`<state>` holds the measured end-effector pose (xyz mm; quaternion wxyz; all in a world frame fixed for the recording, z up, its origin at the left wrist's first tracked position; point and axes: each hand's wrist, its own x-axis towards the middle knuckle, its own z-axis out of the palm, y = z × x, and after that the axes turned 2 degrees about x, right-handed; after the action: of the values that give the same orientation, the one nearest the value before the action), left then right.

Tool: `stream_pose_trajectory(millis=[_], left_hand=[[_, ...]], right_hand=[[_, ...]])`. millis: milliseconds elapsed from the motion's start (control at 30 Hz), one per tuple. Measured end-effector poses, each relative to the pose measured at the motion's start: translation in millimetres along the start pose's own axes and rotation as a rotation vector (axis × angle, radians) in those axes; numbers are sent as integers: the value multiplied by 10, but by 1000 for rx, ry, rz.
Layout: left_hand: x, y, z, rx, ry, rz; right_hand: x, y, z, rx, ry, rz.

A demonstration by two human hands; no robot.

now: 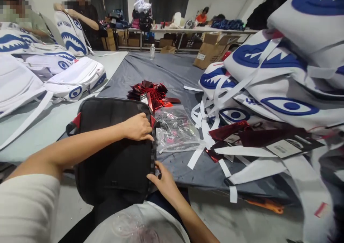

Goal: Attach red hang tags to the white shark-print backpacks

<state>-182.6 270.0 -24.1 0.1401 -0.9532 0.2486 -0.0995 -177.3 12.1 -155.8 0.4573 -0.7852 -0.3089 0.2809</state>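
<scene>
— What's nearest?

— A black backpack (115,153) lying at the table's near edge, over the person's lap. The right hand (163,182), at five o'clock of it, pinches its lower right edge; the left hand (138,127), at one o'clock, curls its fingers on the upper right corner, by a red tag.

— Any writing?

— None readable on the black one. At two o'clock of it lies a clear plastic bag (176,130) with dark and pink bits inside; past that, at twelve, a heap of red foil tags (150,91). Tags with white labels sit at three o'clock, print too small to read.

— And the surface?

— A grey cloth (166,71) over the table. White shark-face backpacks (268,74) pile at right and left. At eleven o'clock a co-worker (86,13) holds one reading "NEW YORK". Farther off: a water bottle (152,51), cardboard boxes (212,47), a long table (188,30) of goods.
</scene>
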Motion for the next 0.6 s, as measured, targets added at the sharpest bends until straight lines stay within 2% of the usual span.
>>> stream_pose_trajectory(millis=[133, 233, 333, 400, 467, 500, 533, 600], left_hand=[[-403, 243, -692, 267, 281, -31], [-693, 477, -1221, 447, 413, -62], [-881, 721, -1690, 538, 447, -177], [-938, 870, -1918, 486, 374, -283], [-966, 988, -2003, 348, 237, -365], [-977, 1030, -1975, 269, 175, -383], [-988, 1057, -1898, 197, 131, -386], [-1005, 1065, -1617, 99, 101, -361]], right_hand=[[-70, -253, 56, 26, -102, -182], [-142, -574, 18, -39, -142, -314], [-268, -881, -202, -122, -34, -507], [-361, -1019, -414, -192, 64, -617], [-439, -1062, -592, -285, 100, -640], [-465, -1042, -644, -341, 84, -614], [-479, -996, -665, -396, 58, -567], [-459, -846, -618, -495, 11, -434]])
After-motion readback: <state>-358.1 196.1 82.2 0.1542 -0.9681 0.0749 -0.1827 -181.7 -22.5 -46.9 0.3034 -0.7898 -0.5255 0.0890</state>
